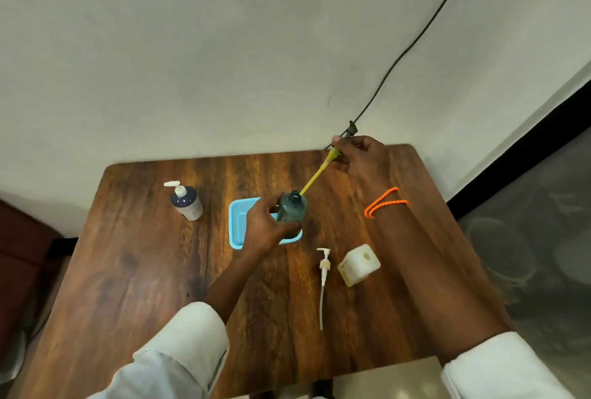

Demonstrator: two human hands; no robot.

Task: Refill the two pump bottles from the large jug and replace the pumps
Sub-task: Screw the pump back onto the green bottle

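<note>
My left hand (pixel 267 226) grips a dark grey-green bottle (pixel 291 207) standing in a light blue tray (pixel 240 222) at the table's middle. My right hand (pixel 358 154) holds a dark pump head (pixel 350 130) lifted up and to the right. Its yellow-coated tube (pixel 315 175) slants down, and the tip is still at the bottle's open neck. A dark blue bottle (pixel 188 202) with a white pump on it stands at the left. A loose white pump (pixel 323 274) lies on the table beside a pale, translucent jug (pixel 358 264) whose mouth is open.
The wooden table (pixel 144 270) meets a white wall at the back. A black cable (pixel 415 37) runs down the wall to the table's far right corner. An orange band (pixel 383 202) circles my right wrist. Grey floor lies to the right.
</note>
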